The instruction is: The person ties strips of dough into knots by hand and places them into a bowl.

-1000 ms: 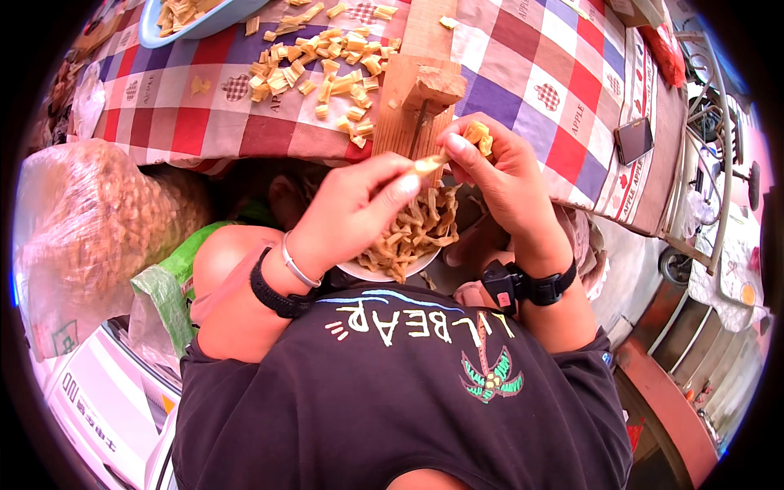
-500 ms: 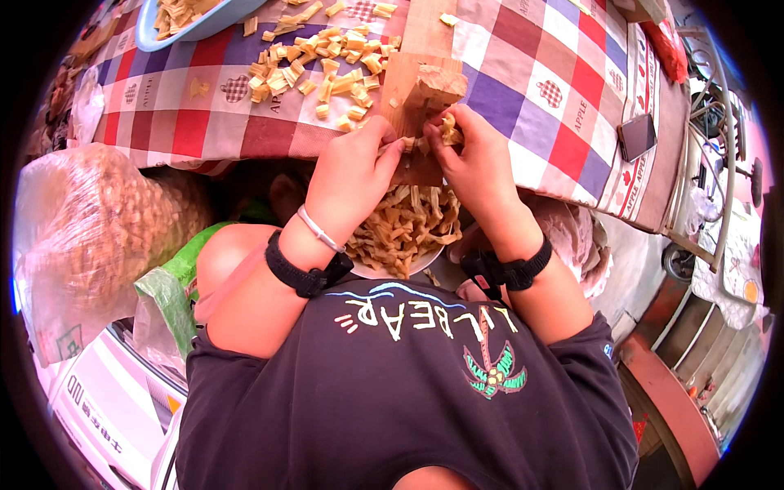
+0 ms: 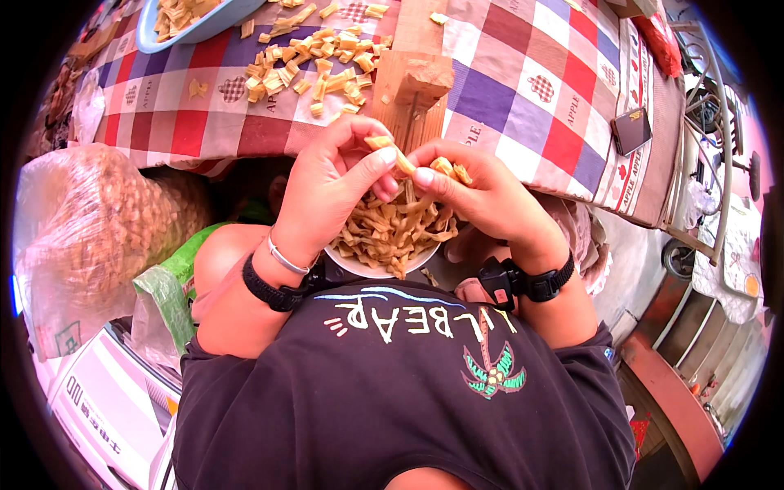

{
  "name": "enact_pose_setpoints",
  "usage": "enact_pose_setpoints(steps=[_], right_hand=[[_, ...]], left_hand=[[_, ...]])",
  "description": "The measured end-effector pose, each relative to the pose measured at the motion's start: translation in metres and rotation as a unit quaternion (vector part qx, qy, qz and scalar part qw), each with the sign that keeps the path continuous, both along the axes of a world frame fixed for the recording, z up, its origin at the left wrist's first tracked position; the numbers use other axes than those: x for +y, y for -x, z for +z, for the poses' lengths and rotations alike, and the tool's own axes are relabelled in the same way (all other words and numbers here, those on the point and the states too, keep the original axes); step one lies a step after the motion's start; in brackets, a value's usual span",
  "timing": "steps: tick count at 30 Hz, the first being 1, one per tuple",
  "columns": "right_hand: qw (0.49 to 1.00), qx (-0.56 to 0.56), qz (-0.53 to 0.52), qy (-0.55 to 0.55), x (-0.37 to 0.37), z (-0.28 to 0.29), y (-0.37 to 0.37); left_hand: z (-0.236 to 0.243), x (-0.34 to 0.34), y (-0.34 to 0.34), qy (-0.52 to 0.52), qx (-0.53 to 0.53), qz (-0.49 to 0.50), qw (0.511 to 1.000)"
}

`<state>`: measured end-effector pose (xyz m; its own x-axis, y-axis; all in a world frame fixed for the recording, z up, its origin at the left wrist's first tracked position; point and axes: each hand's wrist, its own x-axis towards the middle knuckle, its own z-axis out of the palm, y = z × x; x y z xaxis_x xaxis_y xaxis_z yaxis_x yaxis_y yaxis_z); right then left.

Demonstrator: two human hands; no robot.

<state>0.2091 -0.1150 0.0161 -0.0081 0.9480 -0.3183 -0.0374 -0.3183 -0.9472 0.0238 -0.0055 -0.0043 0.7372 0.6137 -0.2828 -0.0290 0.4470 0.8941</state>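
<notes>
Between my hands is a pale yellow dried strip (image 3: pixel 402 162). My left hand (image 3: pixel 331 171) pinches its upper end, and my right hand (image 3: pixel 486 184) grips the lower end between thumb and finger. Several more yellow pieces (image 3: pixel 447 169) are tucked in the curled fingers of my right hand. Just beyond my hands stands a wooden block (image 3: pixel 425 77) with a thin metal piece (image 3: pixel 412 110) below its top, on a board at the table's edge. Under my hands, a white bowl (image 3: pixel 341 261) in my lap holds a heap of browner strips (image 3: pixel 392 237).
Short cut pieces (image 3: pixel 327 69) lie scattered on the checked tablecloth (image 3: pixel 523 122), left of the block. A blue basin (image 3: pixel 192 34) of pieces stands at the far left. At the right lies a dark flat phone-like object (image 3: pixel 633 132). A full clear plastic bag (image 3: pixel 106 220) stands left of me.
Both hands have drawn back from the wooden block toward me, over the bowl. The strip now shows between them, and the metal piece under the block has come into sight.
</notes>
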Motion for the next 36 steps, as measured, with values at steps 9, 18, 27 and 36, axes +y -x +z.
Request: enact_pose_setpoints(steps=[9,18,27,36], right_hand=[[0.986,-0.15,-0.078,0.006,0.008,-0.032,-0.018],[0.914,-0.402,-0.012,-0.044,0.024,-0.046,-0.008],[0.995,0.064,0.002,0.072,0.004,0.008,-0.009],[0.98,-0.015,-0.197,-0.01,0.004,-0.028,-0.002]], left_hand=[[-0.02,0.0,-0.013,-0.15,0.112,0.006,0.982],[-0.038,0.009,-0.019,-0.432,0.228,-0.027,0.872],[-0.013,-0.011,-0.003,-0.271,0.039,0.003,0.962],[-0.006,-0.005,0.005,-0.208,0.164,-0.075,0.961]])
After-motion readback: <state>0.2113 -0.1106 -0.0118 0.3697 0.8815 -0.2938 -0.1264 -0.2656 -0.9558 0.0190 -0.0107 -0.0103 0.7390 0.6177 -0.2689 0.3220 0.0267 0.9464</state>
